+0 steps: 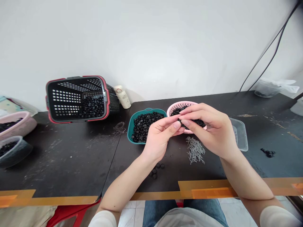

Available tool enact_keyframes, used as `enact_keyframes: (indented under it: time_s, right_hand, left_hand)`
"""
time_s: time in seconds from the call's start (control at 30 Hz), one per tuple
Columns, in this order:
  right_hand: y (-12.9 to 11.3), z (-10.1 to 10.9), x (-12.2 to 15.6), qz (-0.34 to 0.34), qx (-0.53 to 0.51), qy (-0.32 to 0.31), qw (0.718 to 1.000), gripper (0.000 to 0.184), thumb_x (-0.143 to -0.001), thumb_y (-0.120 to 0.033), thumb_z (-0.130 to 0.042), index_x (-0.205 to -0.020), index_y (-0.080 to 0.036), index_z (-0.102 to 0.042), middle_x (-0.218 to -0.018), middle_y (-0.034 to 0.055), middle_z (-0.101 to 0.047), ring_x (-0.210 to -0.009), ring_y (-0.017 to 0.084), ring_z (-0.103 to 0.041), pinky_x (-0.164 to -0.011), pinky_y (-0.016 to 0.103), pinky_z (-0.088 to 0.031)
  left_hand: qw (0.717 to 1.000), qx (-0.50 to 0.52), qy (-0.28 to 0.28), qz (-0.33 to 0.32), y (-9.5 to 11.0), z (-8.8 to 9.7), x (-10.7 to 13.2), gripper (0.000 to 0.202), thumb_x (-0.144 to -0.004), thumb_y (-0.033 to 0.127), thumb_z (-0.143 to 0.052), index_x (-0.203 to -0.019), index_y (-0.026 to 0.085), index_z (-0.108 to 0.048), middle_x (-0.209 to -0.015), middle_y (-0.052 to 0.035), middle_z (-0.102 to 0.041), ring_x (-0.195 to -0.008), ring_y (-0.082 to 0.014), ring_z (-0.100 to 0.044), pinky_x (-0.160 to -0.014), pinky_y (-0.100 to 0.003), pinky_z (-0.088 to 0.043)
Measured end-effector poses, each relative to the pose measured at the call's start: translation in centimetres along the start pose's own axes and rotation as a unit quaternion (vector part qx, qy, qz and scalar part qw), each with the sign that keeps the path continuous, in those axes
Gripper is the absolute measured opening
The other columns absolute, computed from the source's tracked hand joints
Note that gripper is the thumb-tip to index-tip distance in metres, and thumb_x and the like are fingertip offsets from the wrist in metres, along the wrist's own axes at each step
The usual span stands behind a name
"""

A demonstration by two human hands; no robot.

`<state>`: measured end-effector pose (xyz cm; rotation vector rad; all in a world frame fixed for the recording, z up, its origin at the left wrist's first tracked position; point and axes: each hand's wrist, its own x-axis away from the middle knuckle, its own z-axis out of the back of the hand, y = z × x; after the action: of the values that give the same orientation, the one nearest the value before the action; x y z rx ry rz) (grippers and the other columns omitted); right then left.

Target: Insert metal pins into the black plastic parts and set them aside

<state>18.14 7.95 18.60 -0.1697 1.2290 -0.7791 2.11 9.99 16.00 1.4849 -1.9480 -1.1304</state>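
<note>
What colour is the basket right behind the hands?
The basket is pink, and it shows in the head view.

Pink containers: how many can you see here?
2. One is the perforated pink basket near the middle, partly hidden by the left hand and right hand; the other is the pink tub at the far left, cut off by the picture's edge. Others may be hidden.

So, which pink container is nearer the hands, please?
The pink basket right of the teal tray, partly hidden behind the right hand; the other pink container stands far left.
</note>
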Motion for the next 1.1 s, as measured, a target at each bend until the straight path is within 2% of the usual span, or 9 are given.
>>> enact_keyframes:
  time_s: [0.27, 0.4, 0.47, 0.53, 0.6, 0.67, 0.83, 0.97, 1.1]
  right_hand:
    - [2.3, 0.4, -0.7, -0.101, -0.135, -0.043, 0.985, 0.01, -0.082, -0.021, -0.079, -0.091, -0.026, -0.08, -0.095, 0.0019, -0.077, -0.089, 0.019, -0.072, -0.079, 0.031, -0.06]
    - [4.9, 1.2, -1.5, -0.173, -0.172, -0.112, 0.963, 0.039, -0.08, -0.035, -0.082, -0.117, -0.025, -0.074, -0.102, 0.0046, -0.077, -0.09, 0.021, -0.073, -0.086, 0.036, -0.06]
    - [6.9, 1.9, -1.8, -0.193, -0.119, -0.112, 0.968, 0.04, -0.085, -0.039, -0.075, -0.122, -0.024, -0.07, -0.106, 0.0058, -0.077, -0.098, 0.023, -0.073, -0.091, 0.038, -0.058]
    - [9.5, 2.4, -2.0, -0.225, 0.019, -0.139, 0.964, 0.028, -0.091, -0.036, -0.067, -0.115, -0.022, -0.072, -0.108, 0.0055, -0.077, -0.101, 0.023, -0.072, -0.094, 0.037, -0.056]
    - [12.2, 2.4, -1.8, -0.274, 0.208, -0.249, 0.906, 0.019, -0.089, -0.026, -0.067, -0.105, -0.023, -0.075, -0.103, 0.0027, -0.078, -0.098, 0.022, -0.071, -0.091, 0.033, -0.055]
    - [14.4, 1.8, -1.4, -0.298, 0.266, -0.32, 0.859, 0.015, -0.084, -0.019, -0.071, -0.096, -0.023, -0.078, -0.096, 0.0023, -0.078, -0.092, 0.023, -0.072, -0.085, 0.032, -0.055]
    - [17.1, -0.9, -0.2, -0.319, 0.291, -0.385, 0.816, 0.01, -0.089, -0.024, -0.072, -0.097, -0.019, -0.075, -0.098, 0.0057, -0.075, -0.091, 0.021, -0.07, -0.087, 0.038, -0.055]
    - [17.5, -2.1, 0.3, -0.324, 0.285, -0.392, 0.812, 0.019, -0.097, -0.033, -0.065, -0.105, -0.016, -0.068, -0.11, 0.0066, -0.07, -0.099, 0.02, -0.068, -0.09, 0.043, -0.056]
    - [17.4, -2.2, 0.4, -0.314, 0.238, -0.345, 0.852, 0.006, -0.089, -0.02, -0.071, -0.09, -0.014, -0.072, -0.101, 0.0075, -0.073, -0.099, 0.024, -0.069, -0.094, 0.044, -0.054]
  left_hand:
    - [0.995, 0.052, 0.016, 0.082, -0.5, 0.2, -0.8, 0.031, -0.068, 0.025, -0.091, -0.096, 0.017, -0.08, -0.074, -0.0003, -0.077, -0.065, -0.0082, -0.072, -0.069, -0.016, -0.062]
    - [0.993, 0.039, 0.043, 0.1, -0.6, 0.8, -1.7, 0.022, -0.075, 0.019, -0.085, -0.095, 0.015, -0.079, -0.082, -0.0029, -0.079, -0.067, -0.0086, -0.072, -0.069, -0.018, -0.063]
    - [0.993, 0.039, 0.061, 0.092, -0.4, 1.1, -2.1, 0.017, -0.08, 0.016, -0.08, -0.097, 0.014, -0.078, -0.091, -0.0048, -0.079, -0.07, -0.0085, -0.072, -0.071, -0.018, -0.063]
    - [0.993, 0.047, 0.081, 0.069, 0.0, 1.3, -2.5, 0.013, -0.085, 0.016, -0.075, -0.097, 0.014, -0.077, -0.095, -0.0051, -0.079, -0.072, -0.0085, -0.073, -0.072, -0.018, -0.062]
    - [0.993, 0.057, 0.095, 0.042, 0.6, 1.6, -2.8, 0.01, -0.088, 0.016, -0.071, -0.097, 0.014, -0.076, -0.093, -0.0044, -0.079, -0.073, -0.0085, -0.073, -0.071, -0.018, -0.062]
    - [0.992, 0.062, 0.104, 0.019, 1.1, 1.8, -3.0, 0.01, -0.09, 0.016, -0.068, -0.097, 0.014, -0.076, -0.092, -0.0037, -0.078, -0.073, -0.0083, -0.073, -0.071, -0.018, -0.062]
    - [0.991, 0.057, 0.119, -0.015, 2.0, 2.4, -3.1, 0.011, -0.091, 0.016, -0.066, -0.097, 0.015, -0.075, -0.092, -0.0027, -0.078, -0.072, -0.0078, -0.072, -0.07, -0.018, -0.062]
    - [0.992, 0.036, 0.114, -0.038, 2.1, 2.7, -3.1, 0.011, -0.087, 0.018, -0.072, -0.098, 0.015, -0.074, -0.094, -0.0026, -0.077, -0.072, -0.0076, -0.072, -0.071, -0.018, -0.061]
    - [0.993, 0.014, 0.109, -0.044, 2.0, 2.8, -3.1, 0.02, -0.081, 0.024, -0.079, -0.099, 0.016, -0.073, -0.096, -0.0024, -0.077, -0.071, -0.0068, -0.071, -0.071, -0.017, -0.06]
